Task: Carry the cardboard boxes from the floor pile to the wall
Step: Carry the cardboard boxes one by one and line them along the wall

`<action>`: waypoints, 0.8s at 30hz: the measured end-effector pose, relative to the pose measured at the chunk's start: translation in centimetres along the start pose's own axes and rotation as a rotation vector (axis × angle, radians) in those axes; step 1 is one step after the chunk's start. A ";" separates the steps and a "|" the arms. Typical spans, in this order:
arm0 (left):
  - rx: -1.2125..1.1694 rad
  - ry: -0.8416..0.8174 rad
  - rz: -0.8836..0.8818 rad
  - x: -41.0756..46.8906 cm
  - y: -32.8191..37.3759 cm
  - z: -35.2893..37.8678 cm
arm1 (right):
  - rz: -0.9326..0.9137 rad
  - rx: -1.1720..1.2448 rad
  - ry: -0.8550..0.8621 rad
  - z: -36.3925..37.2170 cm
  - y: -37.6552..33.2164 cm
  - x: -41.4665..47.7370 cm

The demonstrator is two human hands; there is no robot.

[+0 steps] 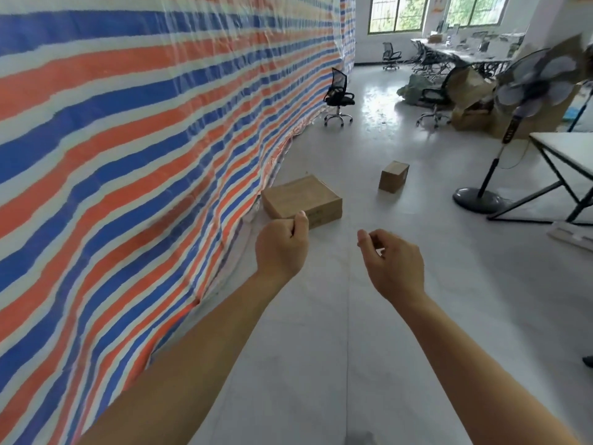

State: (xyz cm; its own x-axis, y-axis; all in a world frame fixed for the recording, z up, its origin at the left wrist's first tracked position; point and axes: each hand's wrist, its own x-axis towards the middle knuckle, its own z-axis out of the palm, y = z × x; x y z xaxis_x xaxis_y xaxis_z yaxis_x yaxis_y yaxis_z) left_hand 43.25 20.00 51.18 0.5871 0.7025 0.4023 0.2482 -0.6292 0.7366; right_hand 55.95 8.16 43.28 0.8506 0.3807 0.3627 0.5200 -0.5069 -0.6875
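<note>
A flat, wide cardboard box [301, 197] lies on the pale floor against the foot of the striped tarp wall [134, 130]. A smaller cardboard box [393, 176] stands on the floor further out, to its right. Both my arms reach forward at mid-frame. My left hand [282, 247] hangs just in front of the flat box, fingers curled, holding nothing. My right hand [393, 263] is a little to the right, fingers loosely curled and empty. Neither hand touches a box.
A standing fan [531, 91] with a round base stands at the right beside a white table [564, 149] with black legs. Black office chairs [338, 97] and a heap of large cardboard [471, 97] are further back, below windows.
</note>
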 end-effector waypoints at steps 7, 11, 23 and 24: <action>-0.003 0.044 0.022 15.3 0.1 14.0 | -0.019 0.050 0.014 3.6 6.8 19.1; 0.014 0.091 -0.010 23.9 -0.2 18.5 | -0.014 0.069 -0.031 6.1 8.4 29.3; -0.142 0.103 0.003 49.7 -9.8 34.5 | -0.061 -0.020 -0.196 22.6 15.0 56.1; -0.148 0.180 0.008 52.9 -11.3 35.8 | -0.064 -0.040 -0.201 23.8 15.3 58.4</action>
State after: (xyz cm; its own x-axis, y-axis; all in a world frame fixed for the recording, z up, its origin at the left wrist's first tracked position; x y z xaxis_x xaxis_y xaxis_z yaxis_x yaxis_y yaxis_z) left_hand 99.05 52.34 44.68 0.4383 0.7539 0.4894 0.1204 -0.5889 0.7992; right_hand 111.74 41.00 38.96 0.7852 0.5578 0.2688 0.5783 -0.5054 -0.6405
